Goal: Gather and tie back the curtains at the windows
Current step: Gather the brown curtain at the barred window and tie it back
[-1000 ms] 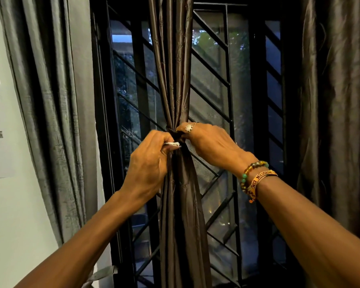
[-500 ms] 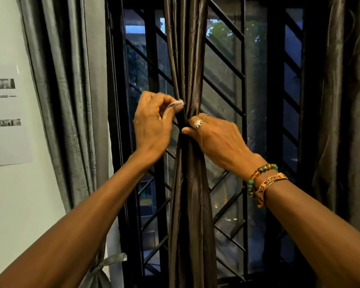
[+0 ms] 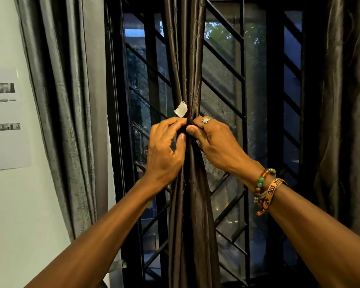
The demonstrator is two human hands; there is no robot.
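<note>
A dark brown satin curtain [image 3: 187, 59] hangs gathered into a narrow bunch in front of the middle of the window. A dark tie band cinches it at its waist, and a small white square tab [image 3: 181, 110] sticks up from the band. My left hand [image 3: 164, 150] pinches the band from the left with curled fingers. My right hand [image 3: 214, 142], wearing a ring, pinches it from the right. The two hands meet at the band and hide most of it.
A black window grille [image 3: 243, 84] with diagonal bars stands behind the curtain. A grey curtain [image 3: 64, 100] hangs at the left, a dark one [image 3: 345, 100] at the right. A paper sheet [image 3: 4, 121] is stuck on the white wall at left.
My left hand came down from above the band, let go of the white tab, and now meets my right hand at the band. The tab stands free above them.
</note>
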